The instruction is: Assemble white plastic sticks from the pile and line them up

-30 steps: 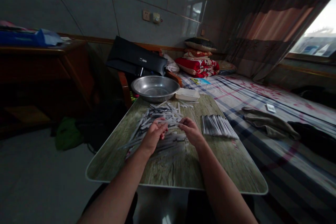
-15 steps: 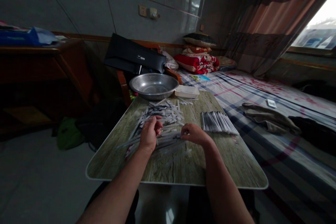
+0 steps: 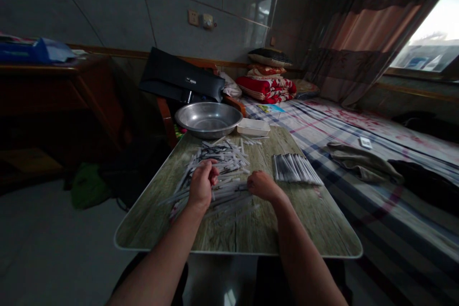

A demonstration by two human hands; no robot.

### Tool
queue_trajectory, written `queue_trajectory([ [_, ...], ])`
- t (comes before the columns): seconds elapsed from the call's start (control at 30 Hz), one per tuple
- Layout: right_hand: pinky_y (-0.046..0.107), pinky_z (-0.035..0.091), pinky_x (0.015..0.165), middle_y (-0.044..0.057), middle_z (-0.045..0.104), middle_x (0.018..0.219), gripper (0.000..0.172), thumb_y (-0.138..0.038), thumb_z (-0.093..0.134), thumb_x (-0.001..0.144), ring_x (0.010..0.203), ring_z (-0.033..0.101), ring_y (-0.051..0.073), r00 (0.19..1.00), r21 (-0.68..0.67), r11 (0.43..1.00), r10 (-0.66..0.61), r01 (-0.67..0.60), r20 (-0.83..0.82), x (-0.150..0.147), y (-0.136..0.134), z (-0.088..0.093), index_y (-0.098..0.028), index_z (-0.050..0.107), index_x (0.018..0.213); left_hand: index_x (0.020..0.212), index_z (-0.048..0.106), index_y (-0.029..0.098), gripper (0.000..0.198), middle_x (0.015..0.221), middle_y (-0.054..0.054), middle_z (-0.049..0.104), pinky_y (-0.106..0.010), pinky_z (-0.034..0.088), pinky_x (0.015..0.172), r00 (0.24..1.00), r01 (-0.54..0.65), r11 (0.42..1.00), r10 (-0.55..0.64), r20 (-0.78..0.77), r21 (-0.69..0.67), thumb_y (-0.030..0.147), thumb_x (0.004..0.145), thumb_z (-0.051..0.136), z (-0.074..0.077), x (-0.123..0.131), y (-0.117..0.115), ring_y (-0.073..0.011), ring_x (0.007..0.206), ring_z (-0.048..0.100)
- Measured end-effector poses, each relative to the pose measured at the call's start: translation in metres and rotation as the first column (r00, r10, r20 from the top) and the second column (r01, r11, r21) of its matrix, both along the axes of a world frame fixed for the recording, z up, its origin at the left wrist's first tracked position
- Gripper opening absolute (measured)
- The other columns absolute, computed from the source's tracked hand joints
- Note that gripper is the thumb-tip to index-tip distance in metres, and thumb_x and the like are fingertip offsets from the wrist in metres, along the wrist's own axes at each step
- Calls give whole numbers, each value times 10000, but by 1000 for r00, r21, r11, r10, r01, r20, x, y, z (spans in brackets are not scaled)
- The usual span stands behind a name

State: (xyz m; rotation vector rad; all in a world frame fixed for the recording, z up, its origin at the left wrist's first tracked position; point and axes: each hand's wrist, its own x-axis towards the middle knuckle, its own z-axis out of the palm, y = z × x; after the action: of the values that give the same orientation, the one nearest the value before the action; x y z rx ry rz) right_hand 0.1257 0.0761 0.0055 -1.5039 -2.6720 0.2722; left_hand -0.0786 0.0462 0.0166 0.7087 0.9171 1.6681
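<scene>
Loose white and dark sticks (image 3: 224,153) lie heaped in the middle of the small wood-patterned table (image 3: 150,220). My left hand (image 3: 203,181) is over the near left part of the heap, its fingers curled together; what they hold, if anything, is too small to name. Across from it, my right hand (image 3: 261,184) has its fingertips pinched at the right ends of clear, thin tubes (image 3: 233,201) spread between the hands. Whether one of these is in its grip cannot be made out. To the right, a neat row of similar dark-tipped sticks (image 3: 296,169) lies side by side.
A metal basin (image 3: 209,119) and a shallow white tray (image 3: 253,127) stand at the table's far edge. Behind them a black monitor (image 3: 181,76) leans on a chair. A bed (image 3: 308,124) with folded bedding adjoins the right side; a desk (image 3: 43,86) is at the left.
My right hand's fingers have closed more tightly near the tube ends. My left hand has barely moved. The whole view has shifted slightly.
</scene>
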Motion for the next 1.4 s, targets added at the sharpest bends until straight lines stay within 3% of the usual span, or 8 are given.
queue_trajectory([
  [0.23, 278, 393, 801, 69, 615, 852, 95, -112, 584, 671, 845, 551, 187, 936, 143, 986, -34, 89, -349, 0, 5, -6, -159, 652, 718, 881, 611, 150, 309, 586, 38, 546, -157, 293, 406, 999, -33, 999, 33, -25, 14, 336, 665, 731, -3, -1, 2, -44, 431, 397],
  [0.37, 224, 379, 638, -10, 553, 682, 81, -127, 536, 668, 648, 495, 123, 798, 4, 987, -126, 158, -589, 0, 8, -9, -172, 580, 720, 867, 638, 153, 321, 595, 44, 516, -152, 287, 394, 996, -75, 997, 75, -44, 20, 420, 706, 712, -6, -1, 4, -36, 429, 388],
  [0.5, 196, 308, 508, -56, 467, 594, 91, -225, 523, 675, 524, 399, 86, 476, -228, 967, -252, 109, -842, -5, 8, -10, -185, 535, 756, 844, 659, 157, 364, 622, 34, 538, -150, 332, 389, 990, -122, 992, 122, -69, -2, 502, 730, 678, -8, -2, 4, -50, 462, 455],
  [0.6, 192, 218, 432, -90, 369, 522, 120, -266, 522, 670, 433, 276, 67, 160, -394, 915, -377, -88, -912, -9, 5, -10, -201, 497, 767, 819, 644, 154, 390, 734, -13, 638, -176, 440, 438, 995, -100, 993, 100, 2, -64, 533, 727, 662, -9, -2, 5, -90, 549, 576],
  [0.67, 191, 188, 416, -100, 341, 497, 132, -264, 542, 654, 412, 239, 61, 45, -434, 878, -434, -200, -900, -11, 3, -9, -207, 482, 756, 806, 629, 148, 385, 772, -42, 682, -209, 496, 488, 995, -54, 994, 62, 83, -90, 523, 725, 664, -10, -1, 6, -115, 585, 627],
  [0.83, 189, 174, 404, -98, 358, 483, 137, -237, 568, 632, 401, 242, 54, 2, -450, 843, -470, -294, -883, -11, 1, -7, -202, 487, 737, 804, 621, 141, 311, 724, -47, 707, -244, 538, 559, 983, -12, 995, 29, 180, -95, 430, 721, 698, -13, 1, 9, -130, 589, 660],
  [1.1, 192, 162, 398, -101, 358, 467, 108, -227, 553, 637, 389, 231, 50, 23, -440, 860, -450, -259, -893, -9, 4, -13, -199, 486, 717, 789, 625, 140, 207, 707, -36, 707, -231, 545, 591, 969, -3, 993, 31, 247, -115, 321, 730, 708, -12, 0, 9, -120, 603, 669],
  [1.4, 205, 185, 421, -85, 316, 496, 147, -315, 552, 677, 412, 232, 76, 0, -509, 784, -545, -357, -839, -11, 0, -3, -212, 478, 752, 865, 632, 159, 314, 816, -41, 721, -227, 546, 538, 990, 97, 991, -86, 112, -96, 394, 695, 751, -9, -1, 4, -153, 682, 693],
])
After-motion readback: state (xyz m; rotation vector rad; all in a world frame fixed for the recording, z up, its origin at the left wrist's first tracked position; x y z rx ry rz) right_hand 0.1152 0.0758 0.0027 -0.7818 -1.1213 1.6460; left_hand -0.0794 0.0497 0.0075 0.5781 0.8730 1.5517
